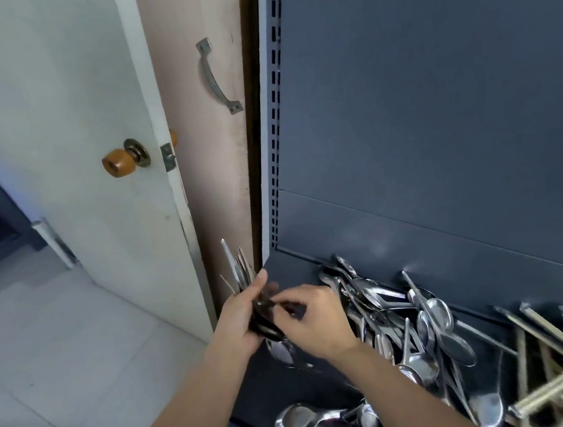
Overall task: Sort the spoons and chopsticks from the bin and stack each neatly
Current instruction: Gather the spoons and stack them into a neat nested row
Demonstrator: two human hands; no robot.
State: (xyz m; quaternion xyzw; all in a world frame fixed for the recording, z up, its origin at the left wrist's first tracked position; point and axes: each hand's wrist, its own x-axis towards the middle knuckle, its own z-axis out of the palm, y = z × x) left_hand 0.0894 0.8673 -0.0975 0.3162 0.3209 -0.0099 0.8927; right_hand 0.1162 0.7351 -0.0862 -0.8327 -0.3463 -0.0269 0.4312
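My left hand (240,315) grips a bundle of steel spoons (241,272), bowls in the palm and handles fanning upward past the shelf's left edge. My right hand (312,320) pinches one more spoon against that bundle, fingertips touching the bowls. A heap of loose steel spoons (418,331) lies on the dark grey shelf (292,267) to the right of my hands. Further spoons (307,421) rest at the shelf's front edge under my right forearm. Paper-wrapped chopsticks (561,351) are piled at the far right, partly cut off by the frame.
The shelf's grey back panel (435,112) rises behind the pile, with a slotted upright (275,110) at its left. A white door with an orange knob (118,162) stands open on the left over a pale tiled floor (63,354).
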